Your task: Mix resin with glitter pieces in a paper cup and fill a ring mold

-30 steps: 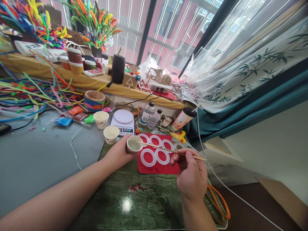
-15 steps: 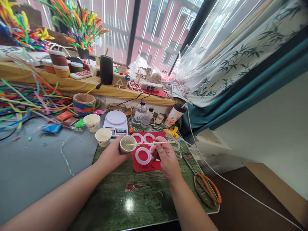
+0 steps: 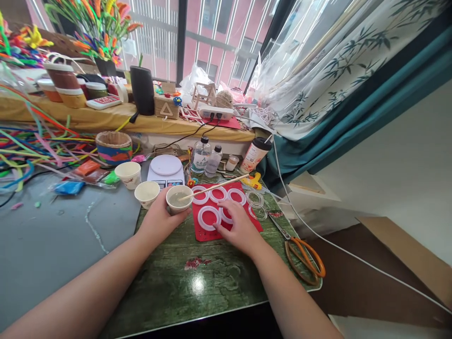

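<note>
My left hand is closed around a paper cup of cloudy, clear-looking liquid. A thin wooden stick leans in that cup, its free end pointing up to the right. Over a red sheet, my right hand has its fingers apart and holds nothing. Its fingertips are close to the pale ring-shaped silicone molds; one ring mold shows whole at the front left, while another is partly hidden under the hand. Whether the fingers touch a mold I cannot tell.
Two more paper cups, one nearer and one farther, stand left of a white kitchen scale. Behind are bottles and a lidded drink cup. Scissors and a yellow glue gun lie at the right.
My right hand has let go of the stick and opened over the molds. The stick now rests in the cup at a steeper slant. My left hand still holds the cup.
</note>
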The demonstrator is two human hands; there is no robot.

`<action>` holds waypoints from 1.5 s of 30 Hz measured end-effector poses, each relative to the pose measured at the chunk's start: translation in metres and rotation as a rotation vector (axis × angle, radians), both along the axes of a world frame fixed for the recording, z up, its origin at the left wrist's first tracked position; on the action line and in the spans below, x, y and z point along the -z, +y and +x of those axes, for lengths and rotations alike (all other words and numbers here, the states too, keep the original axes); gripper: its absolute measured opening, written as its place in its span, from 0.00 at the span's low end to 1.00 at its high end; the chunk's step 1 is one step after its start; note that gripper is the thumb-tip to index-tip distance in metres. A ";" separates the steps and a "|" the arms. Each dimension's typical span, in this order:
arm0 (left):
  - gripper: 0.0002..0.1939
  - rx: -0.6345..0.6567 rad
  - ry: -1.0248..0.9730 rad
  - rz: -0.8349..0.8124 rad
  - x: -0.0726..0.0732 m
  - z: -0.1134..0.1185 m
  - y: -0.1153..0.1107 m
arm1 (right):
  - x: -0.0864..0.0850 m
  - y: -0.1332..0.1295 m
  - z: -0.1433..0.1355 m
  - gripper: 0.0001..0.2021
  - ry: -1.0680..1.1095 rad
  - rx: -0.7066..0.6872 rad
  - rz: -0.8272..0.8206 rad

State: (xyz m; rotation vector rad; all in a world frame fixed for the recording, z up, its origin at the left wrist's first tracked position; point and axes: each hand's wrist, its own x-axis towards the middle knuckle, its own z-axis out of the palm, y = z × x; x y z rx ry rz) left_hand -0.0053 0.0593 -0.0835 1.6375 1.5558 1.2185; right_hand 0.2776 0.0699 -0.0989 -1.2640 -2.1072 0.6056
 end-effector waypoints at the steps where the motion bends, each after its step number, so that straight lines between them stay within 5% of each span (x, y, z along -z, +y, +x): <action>1: 0.30 -0.001 0.005 0.002 -0.001 0.000 -0.001 | -0.002 0.005 0.001 0.29 -0.049 -0.044 -0.026; 8: 0.28 0.012 -0.018 -0.006 -0.004 0.001 -0.001 | -0.024 0.034 -0.007 0.32 -0.257 -0.239 -0.083; 17: 0.32 -0.018 0.029 -0.015 -0.003 0.000 0.003 | -0.013 0.034 -0.007 0.31 -0.158 -0.187 0.040; 21: 0.32 -0.043 0.034 -0.041 -0.003 -0.002 0.004 | -0.012 0.009 0.023 0.17 -0.029 0.090 0.134; 25: 0.32 -0.071 0.027 -0.062 -0.005 -0.003 0.004 | 0.000 -0.037 0.061 0.13 -0.024 0.285 0.151; 32: 0.34 -0.092 0.023 -0.070 -0.003 0.003 0.005 | 0.033 -0.066 0.074 0.22 -0.141 0.222 0.094; 38: 0.35 -0.068 0.031 -0.015 -0.007 0.007 0.013 | 0.032 -0.064 0.071 0.21 -0.183 0.185 0.137; 45: 0.41 -0.022 -0.034 -0.057 -0.020 0.010 0.009 | 0.033 -0.094 0.068 0.22 -0.197 0.124 0.209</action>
